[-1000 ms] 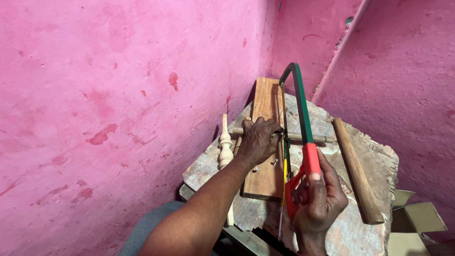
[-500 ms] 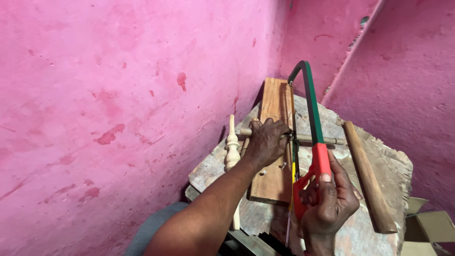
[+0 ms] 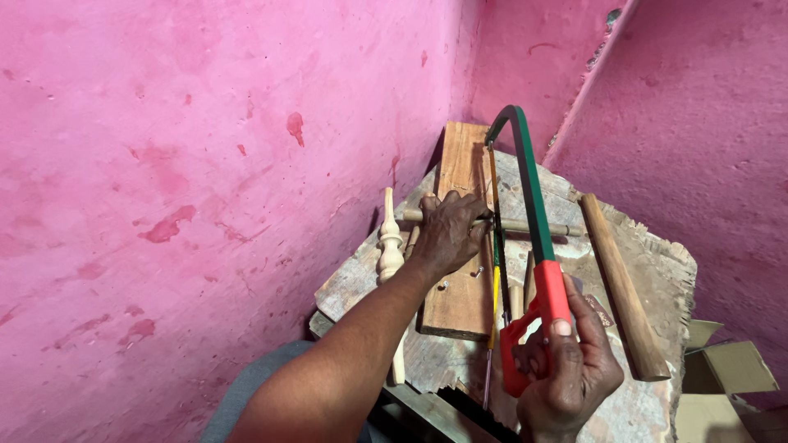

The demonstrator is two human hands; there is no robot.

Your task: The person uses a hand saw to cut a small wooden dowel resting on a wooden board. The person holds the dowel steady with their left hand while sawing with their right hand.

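The right hand (image 3: 566, 373) is closed around the red handle of a hacksaw (image 3: 525, 238), which has a green arched frame and a thin yellow blade. The left hand (image 3: 447, 234) is pressed down, fingers curled, on a thin wooden rod (image 3: 525, 226) that lies across a flat plank (image 3: 460, 246) on the counter (image 3: 657, 271). The blade meets the rod just beside the left fingertips; whether it is already in the wood I cannot tell from this angle.

The rod looks light and stiff, and being round it probably rolls easily, so a firm hold close to the blade seems right. The saw frame is rigid, but the blade is narrow and would likely bend or jam if it is twisted.

A thicker wooden handle (image 3: 620, 287) lies near the right hand, and a turned wooden spindle (image 3: 390, 246) sits just left of the plank. The pink wall (image 3: 205, 164) stands close at the left and behind, so free room for the stroke is mostly toward the person. The front edge of the counter is rough and broken.
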